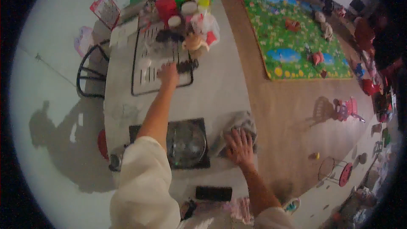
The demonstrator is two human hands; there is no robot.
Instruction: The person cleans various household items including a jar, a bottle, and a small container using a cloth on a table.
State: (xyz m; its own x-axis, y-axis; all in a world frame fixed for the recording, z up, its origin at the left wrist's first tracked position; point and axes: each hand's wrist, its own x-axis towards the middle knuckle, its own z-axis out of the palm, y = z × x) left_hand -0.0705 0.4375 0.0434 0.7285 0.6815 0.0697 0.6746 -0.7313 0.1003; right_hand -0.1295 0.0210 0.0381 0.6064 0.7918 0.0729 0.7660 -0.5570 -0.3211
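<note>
My left hand (168, 74) reaches across the pale tabletop (219, 86), over a white slotted board with a dark rim (144, 84). A dark object (187, 66) lies right beside its fingers. Blur hides whether the hand grips anything. My right hand (240, 146) lies flat on a crumpled grey cloth (244, 121) at the table's right edge, fingers spread. Between my forearms sits a black square plate (205, 162) with a round glass lid or dish (186, 144) on it, partly covered by my left sleeve.
Past my left hand crowd a tan figure (194, 42), a red container (167, 8), a white-lidded jar (189, 7) and a plastic bag (211, 25). A black chair (92, 78) stands left. On the floor right are a green play mat (286, 48) and a pink toy chair (348, 109).
</note>
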